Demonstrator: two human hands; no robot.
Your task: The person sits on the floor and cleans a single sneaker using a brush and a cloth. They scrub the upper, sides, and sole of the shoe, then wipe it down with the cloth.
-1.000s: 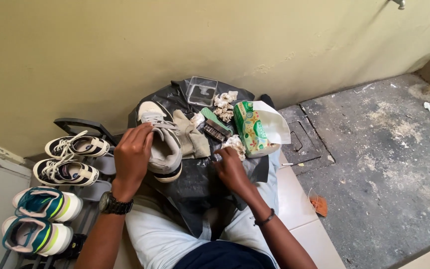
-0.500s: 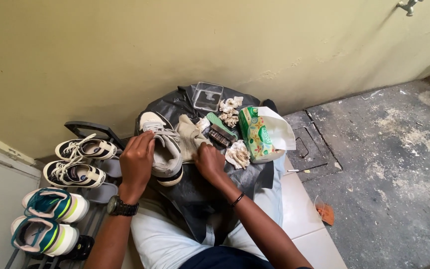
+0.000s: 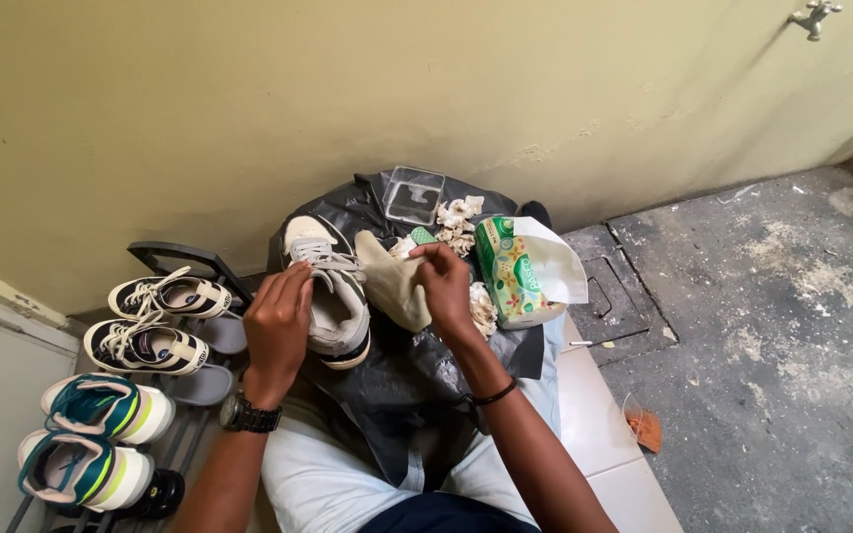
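A grey and white sneaker (image 3: 333, 291) is lying on a black plastic sheet (image 3: 417, 380) spread over the person's lap. The left hand (image 3: 276, 321) is curling around the sneaker's left side, fingers closed against it. The right hand (image 3: 443, 284) is pinching a beige cloth (image 3: 390, 281) just right of the sneaker. A green tissue pack (image 3: 507, 271) is sitting further right, crumpled tissues (image 3: 458, 219) and a clear plastic box (image 3: 414, 193) beyond. Pairs of shoes (image 3: 150, 321) are resting on a rack at left.

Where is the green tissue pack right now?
In the head view, the green tissue pack sits just right of centre on the black plastic sheet, right beside the person's right hand, with crumpled tissues behind it toward the wall.
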